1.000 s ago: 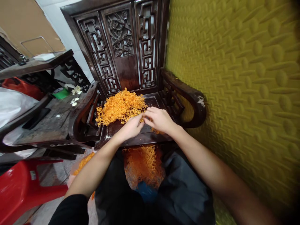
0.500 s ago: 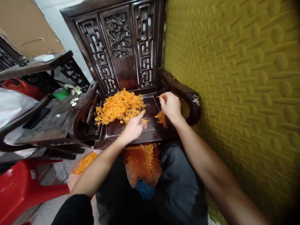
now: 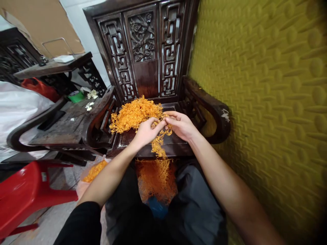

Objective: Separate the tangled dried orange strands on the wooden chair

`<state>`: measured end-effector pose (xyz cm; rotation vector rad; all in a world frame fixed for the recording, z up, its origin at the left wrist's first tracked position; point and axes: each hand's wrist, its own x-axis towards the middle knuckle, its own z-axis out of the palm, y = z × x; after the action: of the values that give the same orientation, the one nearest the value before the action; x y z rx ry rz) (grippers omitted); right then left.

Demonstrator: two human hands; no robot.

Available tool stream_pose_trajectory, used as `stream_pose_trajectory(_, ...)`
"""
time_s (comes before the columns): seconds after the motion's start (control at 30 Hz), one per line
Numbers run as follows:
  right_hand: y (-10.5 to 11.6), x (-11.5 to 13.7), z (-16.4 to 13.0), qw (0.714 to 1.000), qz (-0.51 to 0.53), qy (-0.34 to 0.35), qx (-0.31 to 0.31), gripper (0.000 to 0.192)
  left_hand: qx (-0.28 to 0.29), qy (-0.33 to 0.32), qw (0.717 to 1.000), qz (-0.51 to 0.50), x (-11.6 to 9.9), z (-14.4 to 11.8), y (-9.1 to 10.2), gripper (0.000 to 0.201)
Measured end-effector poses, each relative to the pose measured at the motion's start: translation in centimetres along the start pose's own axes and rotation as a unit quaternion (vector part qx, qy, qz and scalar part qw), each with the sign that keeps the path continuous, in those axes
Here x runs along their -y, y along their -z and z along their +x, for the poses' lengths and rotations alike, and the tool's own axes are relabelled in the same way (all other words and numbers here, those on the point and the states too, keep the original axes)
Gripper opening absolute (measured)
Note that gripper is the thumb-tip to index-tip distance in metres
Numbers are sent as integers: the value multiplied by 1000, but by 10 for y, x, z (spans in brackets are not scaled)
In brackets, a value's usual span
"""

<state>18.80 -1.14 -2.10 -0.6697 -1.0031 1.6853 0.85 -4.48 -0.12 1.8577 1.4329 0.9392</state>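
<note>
Both hands have come together again at the front edge of the heap, where half a second ago the right one was off by the armrest. Far left, a red plastic chair (image 3: 22, 194) stands on the floor beside a dark wooden side counter (image 3: 63, 126) carrying a few small white flowers (image 3: 89, 104). On the seat of the carved dark wooden armchair (image 3: 153, 51) lies the loose pile of orange thread-like strands (image 3: 135, 114). The left hand (image 3: 145, 131) pinches a tuft, its fingers closed on the strands. The right hand (image 3: 181, 126) meets it, fingers curled round the same clump, likely to pull it apart. A trail of strands (image 3: 158, 146) hangs from the grip toward the orange-filled clear bag (image 3: 155, 180) between the person's knees. A yellow embossed wall (image 3: 268, 102) fills the right.
</note>
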Motion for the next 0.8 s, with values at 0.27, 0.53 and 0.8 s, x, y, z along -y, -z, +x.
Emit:
stream_pose_trajectory(0.27,11,-12,15,972,-166,62,-154,25,-20,-165,965,203,-2,-12,-3,36)
stream_pose_trajectory(0.53,23,-4,9,964,-104,11,-245,35,-29,-133,990,42,1,-3,-3,36)
stream_pose_trajectory(0.8,-1,-7,2,971,-73,12,-228,43,-21,-101,979,173,6,3,-23,43)
